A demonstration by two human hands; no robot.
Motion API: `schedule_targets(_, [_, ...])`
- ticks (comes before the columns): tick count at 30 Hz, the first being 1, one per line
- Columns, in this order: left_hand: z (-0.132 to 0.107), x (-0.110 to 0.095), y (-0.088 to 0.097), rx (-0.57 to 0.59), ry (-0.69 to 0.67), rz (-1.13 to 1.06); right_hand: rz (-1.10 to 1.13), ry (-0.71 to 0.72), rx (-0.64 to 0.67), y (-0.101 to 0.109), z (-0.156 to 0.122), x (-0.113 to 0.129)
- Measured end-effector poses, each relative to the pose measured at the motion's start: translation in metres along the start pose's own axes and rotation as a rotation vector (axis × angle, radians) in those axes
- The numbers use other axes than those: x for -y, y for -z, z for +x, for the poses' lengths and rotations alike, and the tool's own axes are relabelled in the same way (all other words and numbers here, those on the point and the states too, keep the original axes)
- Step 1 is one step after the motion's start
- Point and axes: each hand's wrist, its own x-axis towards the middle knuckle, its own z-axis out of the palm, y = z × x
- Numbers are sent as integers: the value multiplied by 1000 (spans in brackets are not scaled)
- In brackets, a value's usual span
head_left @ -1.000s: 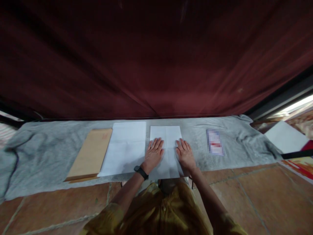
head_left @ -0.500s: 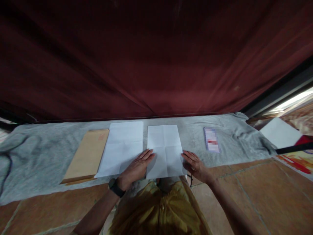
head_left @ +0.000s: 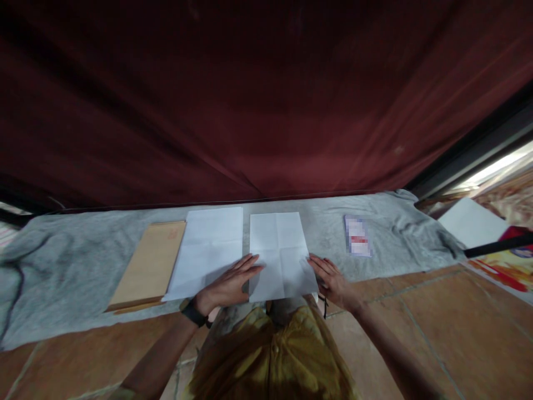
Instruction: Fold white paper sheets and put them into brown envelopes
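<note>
A white sheet of paper [head_left: 278, 239] with crossing fold creases lies flat in front of me. My left hand [head_left: 229, 280] rests at its left edge, fingers stretched out and thumb apart. At the right edge lies my right hand [head_left: 333, 280], its extended fingertips touching the sheet's border. Neither hand is closed around anything. Left of the sheet is more white paper [head_left: 210, 239], faintly creased, partly under my left hand. Brown envelopes [head_left: 147, 264] lie beside that paper. Over on the right is a small purple-and-white stack [head_left: 358, 236], blurred by pixelation.
A grey cloth [head_left: 400, 239] lies beneath the papers, over a tiled floor [head_left: 474, 305]. Behind it hangs a dark red curtain [head_left: 266, 111]. At the far right are a white sheet [head_left: 474, 222], a black bar [head_left: 497, 244] and a colourful printed sheet [head_left: 508, 266].
The left thumb has spread from the fingers, and the left hand has shifted slightly left. The right hand stays at the sheet's edge. The view has turned a little.
</note>
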Motion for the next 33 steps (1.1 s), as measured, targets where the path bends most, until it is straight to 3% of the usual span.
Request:
schedule_targets(13, [0,7,-7,-39,5,-22,107,-89,-241,-14,48,-13])
schedule_targets(19, [-2,9,-9,-199,0,-23,264,-111,-297,-5,49,-4])
schedule_targets(26, [11,9,-4,-388,-8,-110,598,-302,-278,4,39,18])
schedule_targets(33, [28,3,-5,-449,182,-244,647,-533,-392,-3,46,27])
